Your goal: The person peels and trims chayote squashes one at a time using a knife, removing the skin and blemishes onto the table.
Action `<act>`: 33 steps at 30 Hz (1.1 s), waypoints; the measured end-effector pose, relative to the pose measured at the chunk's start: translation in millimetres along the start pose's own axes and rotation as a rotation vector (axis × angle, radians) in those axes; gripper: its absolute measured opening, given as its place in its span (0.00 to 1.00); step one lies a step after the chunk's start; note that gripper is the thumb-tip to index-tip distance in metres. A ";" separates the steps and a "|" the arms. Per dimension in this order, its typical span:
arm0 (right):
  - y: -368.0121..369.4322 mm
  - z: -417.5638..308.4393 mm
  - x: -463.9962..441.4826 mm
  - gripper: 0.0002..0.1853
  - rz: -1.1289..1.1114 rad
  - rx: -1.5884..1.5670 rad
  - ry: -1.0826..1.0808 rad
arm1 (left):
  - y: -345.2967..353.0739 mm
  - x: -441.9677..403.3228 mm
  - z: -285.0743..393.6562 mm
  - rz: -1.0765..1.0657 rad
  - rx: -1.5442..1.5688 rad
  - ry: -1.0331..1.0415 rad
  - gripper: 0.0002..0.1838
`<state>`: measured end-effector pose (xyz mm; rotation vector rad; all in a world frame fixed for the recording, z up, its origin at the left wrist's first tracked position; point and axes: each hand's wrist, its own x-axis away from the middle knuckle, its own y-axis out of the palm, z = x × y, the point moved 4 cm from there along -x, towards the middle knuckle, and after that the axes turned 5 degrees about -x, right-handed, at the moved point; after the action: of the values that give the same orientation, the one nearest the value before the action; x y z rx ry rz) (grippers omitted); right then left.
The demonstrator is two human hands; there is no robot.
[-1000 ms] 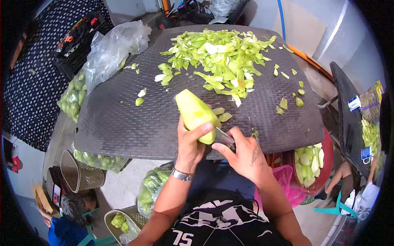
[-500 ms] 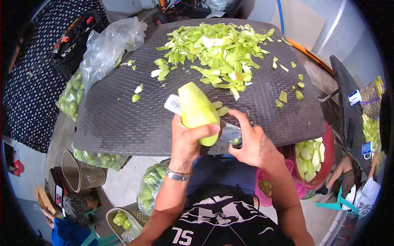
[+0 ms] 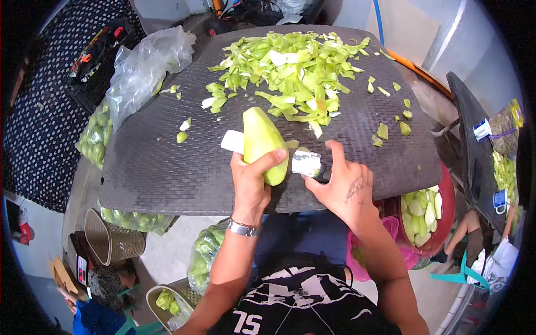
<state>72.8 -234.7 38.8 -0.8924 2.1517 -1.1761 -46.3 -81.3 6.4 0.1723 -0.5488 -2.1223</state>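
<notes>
A pale green, peeled chayote (image 3: 262, 140) is gripped upright in my left hand (image 3: 251, 181), with the thumb pressed on its front. A flat white piece (image 3: 232, 141) sticks out at its left by my fingers; what it is, I cannot tell. My right hand (image 3: 347, 181) is closed around the dark handle of a knife with a short, wide, shiny blade (image 3: 306, 163), its index finger raised. The blade is a little right of the chayote, apart from it. Beyond both hands lies a heap of green peelings (image 3: 296, 70) on the dark woven-textured table (image 3: 167, 173).
Stray peel bits (image 3: 382, 132) are scattered at the right. A clear plastic bag (image 3: 146, 70) lies at the left edge. A red tub (image 3: 445, 195) holds peeled pieces (image 3: 422, 215) below right. Bagged chayotes (image 3: 205, 254) and a beige basket (image 3: 114, 240) stand below. Other people sit at both sides.
The blade has come away from the chayote toward the upper left and turned, so its face now shines. The chayote has shifted slightly up and left with my left hand.
</notes>
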 end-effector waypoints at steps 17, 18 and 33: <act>-11.3 3.3 -18.0 0.43 0.066 -0.088 0.030 | 13.7 6.5 -8.3 0.017 0.191 0.016 0.34; -16.5 5.3 -19.6 0.42 0.051 -0.096 0.043 | 12.1 7.8 -2.5 -0.055 0.145 -0.031 0.34; -27.9 4.7 -58.2 0.42 0.035 0.039 -0.177 | 21.6 -0.2 -11.0 0.013 0.234 -0.064 0.23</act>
<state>121.9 -204.6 68.3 -0.9029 1.9885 -1.0759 -26.4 -95.2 6.2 0.2312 -0.8341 -2.0534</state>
